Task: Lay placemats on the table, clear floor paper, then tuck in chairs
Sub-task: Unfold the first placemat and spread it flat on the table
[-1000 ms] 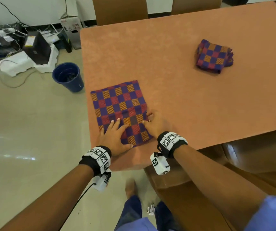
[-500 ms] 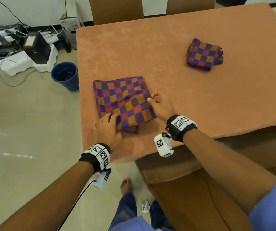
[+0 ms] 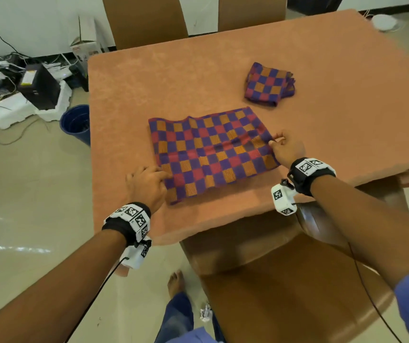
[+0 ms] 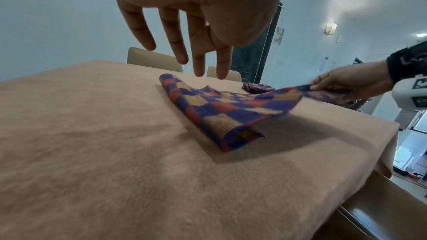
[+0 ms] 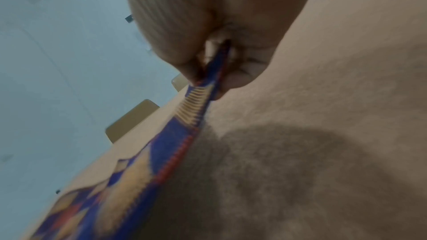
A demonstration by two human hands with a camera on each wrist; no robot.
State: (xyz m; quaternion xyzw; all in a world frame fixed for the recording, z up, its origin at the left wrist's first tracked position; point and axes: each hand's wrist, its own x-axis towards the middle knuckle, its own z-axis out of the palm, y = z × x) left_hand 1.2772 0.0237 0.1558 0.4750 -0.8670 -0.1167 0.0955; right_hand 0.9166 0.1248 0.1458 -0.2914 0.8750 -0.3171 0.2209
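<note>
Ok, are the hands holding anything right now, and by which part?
The right hand pinches the checkered placemat at its right edge, lifting that side. The left hand holds nothing, its straight fingers above the table.

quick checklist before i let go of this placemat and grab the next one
1. Right hand pinches the checkered placemat edge: ok.
2. Placemat fully flat: not ok, the right edge is lifted and the near corner is folded under.
3. Left hand steadying the mat: cannot tell, fingers look raised.
4. Mat wholly on the table: ok.
5. Folded placemat stack lies apart: ok.
6. Crumpled paper cleared from floor: not ok.
</note>
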